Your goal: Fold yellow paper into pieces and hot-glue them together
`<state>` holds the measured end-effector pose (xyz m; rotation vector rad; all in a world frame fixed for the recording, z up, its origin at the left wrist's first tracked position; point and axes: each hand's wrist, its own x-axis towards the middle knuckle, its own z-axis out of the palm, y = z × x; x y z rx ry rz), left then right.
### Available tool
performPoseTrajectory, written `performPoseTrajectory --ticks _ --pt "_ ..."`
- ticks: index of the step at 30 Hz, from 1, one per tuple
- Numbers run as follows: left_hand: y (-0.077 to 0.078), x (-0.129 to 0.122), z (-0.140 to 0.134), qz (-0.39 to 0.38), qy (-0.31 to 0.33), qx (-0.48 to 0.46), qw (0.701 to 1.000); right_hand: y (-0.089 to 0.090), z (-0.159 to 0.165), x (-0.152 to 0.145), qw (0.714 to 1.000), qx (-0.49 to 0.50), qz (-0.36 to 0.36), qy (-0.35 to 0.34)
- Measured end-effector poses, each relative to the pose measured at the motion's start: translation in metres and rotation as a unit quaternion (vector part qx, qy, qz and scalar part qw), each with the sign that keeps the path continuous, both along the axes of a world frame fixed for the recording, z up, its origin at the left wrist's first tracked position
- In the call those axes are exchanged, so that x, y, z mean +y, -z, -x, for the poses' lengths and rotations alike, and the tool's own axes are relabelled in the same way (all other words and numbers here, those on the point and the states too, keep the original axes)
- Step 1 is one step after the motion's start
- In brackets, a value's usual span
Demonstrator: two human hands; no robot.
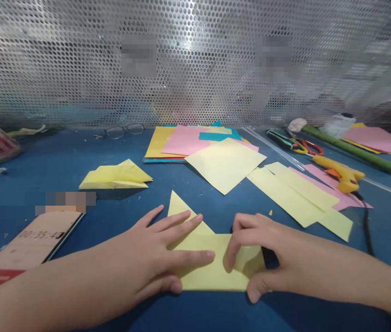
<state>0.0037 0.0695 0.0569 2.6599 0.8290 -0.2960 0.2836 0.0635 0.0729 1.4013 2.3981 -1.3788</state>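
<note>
A pale yellow sheet of paper (212,276), folded with a straight near edge, lies on the blue tabletop in front of me. One pointed corner sticks up at its far left. My left hand (168,251) rests across the left part of the paper, palm down with fingers spread. On the right part, my right hand (257,249) has its fingers bent over the paper and its thumb at the near right corner. Its fingertips touch the paper, and the right edge is partly hidden beneath the hand.
Beyond my left hand sits a folded yellow paper piece (115,177). A phone (36,240) showing a timer lies left. Coloured sheets (188,140), a pale yellow square (225,163) and cut strips (295,198) are behind. To the right lie a yellow glue gun (340,173) and a green stem (351,150).
</note>
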Motion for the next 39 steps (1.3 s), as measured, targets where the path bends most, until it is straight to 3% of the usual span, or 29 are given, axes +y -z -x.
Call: performPoseTrajectory --ticks 5,15,20,27,39 --pt "0.000 0.001 0.000 0.028 -0.009 0.012 1.000 0.003 0.008 -0.005 1.000 0.005 -0.004 0.017" --pt "-0.004 -0.002 0.003 0.056 -0.010 -0.003 0.998 0.023 0.037 -0.015 0.988 -0.008 -0.137 0.073" --pt "-0.008 -0.003 0.001 0.062 -0.023 -0.027 0.997 0.024 0.050 -0.017 0.977 -0.044 -0.185 0.102" --pt "-0.013 -0.001 -0.003 0.081 -0.023 -0.008 0.996 0.024 0.064 -0.017 0.960 -0.105 -0.244 0.088" --pt "-0.006 0.007 0.004 0.088 0.003 -0.038 0.995 0.012 0.079 -0.010 0.966 -0.132 -0.207 0.078"
